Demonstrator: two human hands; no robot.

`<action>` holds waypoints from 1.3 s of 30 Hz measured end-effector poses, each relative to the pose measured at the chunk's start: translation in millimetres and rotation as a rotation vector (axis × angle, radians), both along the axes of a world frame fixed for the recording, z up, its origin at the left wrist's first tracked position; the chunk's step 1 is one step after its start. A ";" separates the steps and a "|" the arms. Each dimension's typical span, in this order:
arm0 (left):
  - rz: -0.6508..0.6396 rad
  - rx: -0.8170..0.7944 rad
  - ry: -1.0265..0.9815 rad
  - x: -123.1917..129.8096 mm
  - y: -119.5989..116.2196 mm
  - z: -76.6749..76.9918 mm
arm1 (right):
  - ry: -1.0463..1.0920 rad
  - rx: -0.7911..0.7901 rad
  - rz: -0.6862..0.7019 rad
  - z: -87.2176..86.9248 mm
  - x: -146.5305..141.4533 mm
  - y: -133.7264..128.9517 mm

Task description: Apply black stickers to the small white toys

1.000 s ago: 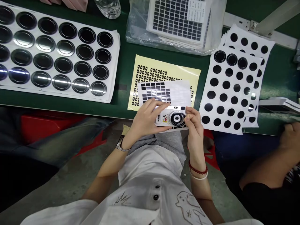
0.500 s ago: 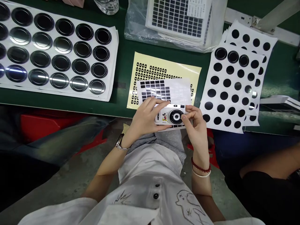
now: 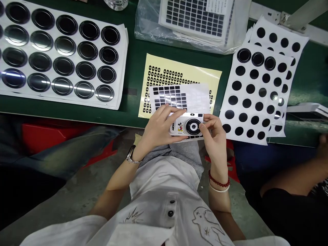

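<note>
Holding: one white camera-style case printed with Mickey Mouse (image 3: 186,124), raised over the lap just off the bench edge, apparently kept close for inspection. Left hand (image 3: 159,128) gripping its left end from above; right hand (image 3: 214,131) pinching beside its black lens ring (image 3: 192,126). Nearest on the green workbench (image 3: 133,85): a yellow backing sheet of small black stickers (image 3: 194,65), beneath a translucent sheet of black squares (image 3: 197,99). Flanking, laid flat, seemingly for easy reach: a sheet of black ring labels (image 3: 122,68) and a sheet of black dots (image 3: 242,95). Far right: a co-worker's hand (image 3: 323,141).
</note>
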State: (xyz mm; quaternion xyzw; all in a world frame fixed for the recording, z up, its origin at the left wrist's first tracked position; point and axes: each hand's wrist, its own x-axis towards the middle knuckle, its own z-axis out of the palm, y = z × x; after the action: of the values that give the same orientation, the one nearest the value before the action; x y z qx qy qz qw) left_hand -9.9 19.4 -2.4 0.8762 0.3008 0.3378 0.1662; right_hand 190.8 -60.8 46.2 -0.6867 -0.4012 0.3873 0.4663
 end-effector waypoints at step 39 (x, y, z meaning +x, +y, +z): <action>0.020 -0.114 0.018 0.2 -1.2 7.5 | 0.027 -0.191 0.569 24.6 37.3 15.6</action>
State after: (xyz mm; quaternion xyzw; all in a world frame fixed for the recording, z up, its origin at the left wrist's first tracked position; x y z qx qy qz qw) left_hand -9.7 18.2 5.1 0.8652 0.3299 0.3141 0.2097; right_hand 228.1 -45.2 70.8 -0.5822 -0.5332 0.5475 0.2775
